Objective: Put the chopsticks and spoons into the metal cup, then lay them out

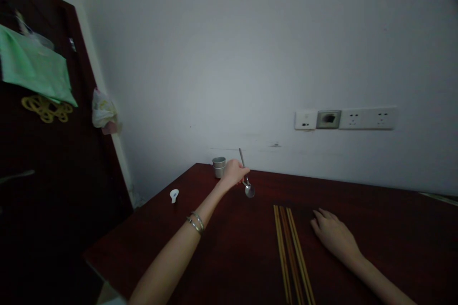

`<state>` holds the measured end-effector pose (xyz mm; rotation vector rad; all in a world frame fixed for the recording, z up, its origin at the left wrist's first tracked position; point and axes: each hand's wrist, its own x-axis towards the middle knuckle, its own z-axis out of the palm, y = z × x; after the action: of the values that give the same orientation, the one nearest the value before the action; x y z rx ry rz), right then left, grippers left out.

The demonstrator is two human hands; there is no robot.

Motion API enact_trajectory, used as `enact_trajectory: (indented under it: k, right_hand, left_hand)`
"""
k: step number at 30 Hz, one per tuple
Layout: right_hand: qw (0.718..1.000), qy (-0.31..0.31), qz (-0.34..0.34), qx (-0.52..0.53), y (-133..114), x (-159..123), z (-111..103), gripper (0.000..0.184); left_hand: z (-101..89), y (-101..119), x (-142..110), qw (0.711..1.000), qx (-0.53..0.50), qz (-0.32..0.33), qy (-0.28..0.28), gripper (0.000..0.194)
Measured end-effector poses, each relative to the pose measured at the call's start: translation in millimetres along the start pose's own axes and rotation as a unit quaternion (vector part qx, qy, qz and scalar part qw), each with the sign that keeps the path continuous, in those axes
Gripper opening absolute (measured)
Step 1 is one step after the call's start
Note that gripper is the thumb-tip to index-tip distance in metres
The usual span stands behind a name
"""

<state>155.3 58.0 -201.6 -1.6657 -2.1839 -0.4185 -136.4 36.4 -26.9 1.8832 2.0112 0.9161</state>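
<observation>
My left hand (234, 172) is closed on a metal spoon (249, 191), pinching its handle, with the bowl hanging down over the dark red table. Just behind and left of that hand stands a grey metal cup (218, 167), partly hidden by it. A short white ceramic spoon (174, 195) lies farther left on the table. Resting on the tabletop at the right is my right hand (332, 231), palm down, fingers extended and holding nothing. Several chopsticks (290, 248), light and reddish brown, lie side by side between my two arms, apart from the right hand.
The dark red table (236, 257) meets a white wall with a row of sockets (345, 119). At the left is a dark door (53, 167) with a green cloth (36, 64) hanging on it. A plastic bag (103, 109) hangs beside the door frame.
</observation>
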Motion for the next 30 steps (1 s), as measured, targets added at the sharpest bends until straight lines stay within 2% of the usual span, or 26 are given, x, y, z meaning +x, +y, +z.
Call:
enact_trajectory:
  k: [7,11,14,16,18,20,23,26,30]
  right_hand:
    - [0.998,-0.014,0.017,0.056,0.5,1.3,-2.8,0.040]
    - [0.982,-0.041,0.030,0.180,12.9,13.1,-14.2,0.039]
    - [0.951,-0.032,0.049,0.303,19.3,33.4,-37.4,0.035]
    - [0.915,-0.042,0.068,0.396,15.9,51.1,-60.2,0.033]
    - [0.875,-0.049,0.087,0.473,5.3,70.2,-86.6,0.033]
    - [0.846,-0.052,0.069,0.526,-10.0,88.7,-113.2,0.034]
    - [0.823,-0.070,0.055,0.561,-33.3,111.9,-145.2,0.036]
    - [0.797,-0.119,0.059,0.589,-47.6,127.1,-161.4,0.040]
    - [0.768,-0.170,0.056,0.614,-52.1,134.6,-164.3,0.036]
  left_hand:
    - [34.1,23.6,-8.0,0.996,0.010,0.088,0.020,0.029]
    - [47.9,27.3,-10.8,0.993,0.002,0.117,0.004,0.029]
    - [52.1,30.2,-12.2,0.992,0.009,0.128,0.000,0.028]
    - [53.0,32.6,-13.8,0.991,0.015,0.136,0.001,0.029]
    - [54.0,35.2,-16.3,0.989,0.019,0.145,-0.002,0.028]
    - [55.8,38.2,-19.8,0.988,0.023,0.153,-0.009,0.028]
    - [59.7,43.8,-25.9,0.986,0.029,0.162,-0.019,0.028]
    - [64.1,49.5,-31.5,0.985,0.032,0.169,-0.027,0.026]
    - [68.9,53.6,-35.9,0.984,0.012,0.174,-0.029,0.024]
